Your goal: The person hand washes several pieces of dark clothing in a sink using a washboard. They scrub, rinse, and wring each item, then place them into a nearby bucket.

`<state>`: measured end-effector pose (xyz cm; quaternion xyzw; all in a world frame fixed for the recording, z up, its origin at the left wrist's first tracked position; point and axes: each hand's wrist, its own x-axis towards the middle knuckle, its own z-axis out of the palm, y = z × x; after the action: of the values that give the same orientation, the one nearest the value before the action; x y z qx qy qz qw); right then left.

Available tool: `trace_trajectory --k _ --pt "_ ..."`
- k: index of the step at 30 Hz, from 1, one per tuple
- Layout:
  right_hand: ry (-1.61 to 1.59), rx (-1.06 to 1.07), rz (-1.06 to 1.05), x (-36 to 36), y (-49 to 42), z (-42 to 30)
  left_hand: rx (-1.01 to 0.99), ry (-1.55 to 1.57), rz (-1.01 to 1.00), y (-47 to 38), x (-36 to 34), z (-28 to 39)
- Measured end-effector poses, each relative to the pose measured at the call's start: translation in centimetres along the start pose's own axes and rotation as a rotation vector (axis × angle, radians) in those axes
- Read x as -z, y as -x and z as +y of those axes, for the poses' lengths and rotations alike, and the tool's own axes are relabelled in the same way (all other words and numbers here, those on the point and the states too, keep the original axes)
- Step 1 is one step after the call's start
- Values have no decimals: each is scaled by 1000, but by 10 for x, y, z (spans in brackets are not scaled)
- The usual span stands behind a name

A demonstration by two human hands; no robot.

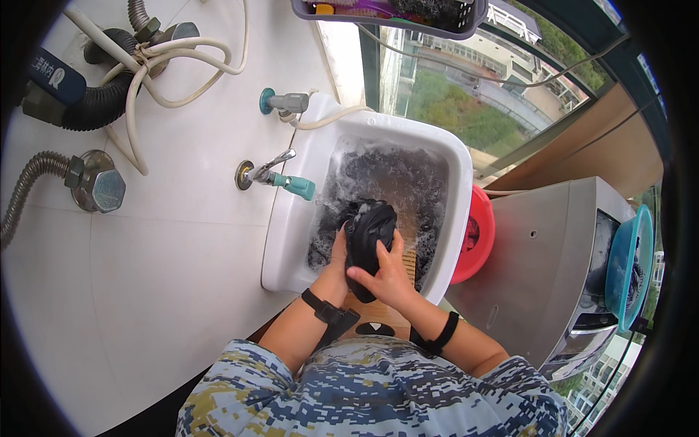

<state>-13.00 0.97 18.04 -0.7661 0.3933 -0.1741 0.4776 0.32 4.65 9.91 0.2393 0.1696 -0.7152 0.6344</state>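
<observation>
Between my two hands is a wet black cloth item (371,235), bunched up, with some foam on its top. My left hand (339,257) grips its left side, and my right hand (389,267) holds its right side with the thumb across the front. Both hands are over the near part of a white ceramic sink (461,158). Foamy grey water (387,164) fills the basin, with dark cloth partly under it. A ribbed wooden washboard (408,262) slopes into the water behind my right hand. Water seems to run from the tap's teal nozzle (297,187) beside the cloth.
A red basin (483,240) with cloth in it stands right of the sink. Beyond it is a grey washing machine (524,262) carrying a blue basin (617,273). Pipes and a white hose (131,104) run along the left wall. A grey basket (382,19) hangs over the window side.
</observation>
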Motion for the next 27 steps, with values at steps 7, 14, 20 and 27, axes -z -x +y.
trace_trajectory --k 7,14,20,27 --pt "-131 -50 139 6 -81 74 -229 -269 345 -30 -15 -7" --pt "-1002 -415 517 16 -137 172 -570 -927 593 -28 22 6" --pt "420 -396 -90 -9 -135 212 -583 -2104 669 -48 31 -22" --pt "548 -463 -65 -7 -161 196 -161 -2687 440 -105 31 25"
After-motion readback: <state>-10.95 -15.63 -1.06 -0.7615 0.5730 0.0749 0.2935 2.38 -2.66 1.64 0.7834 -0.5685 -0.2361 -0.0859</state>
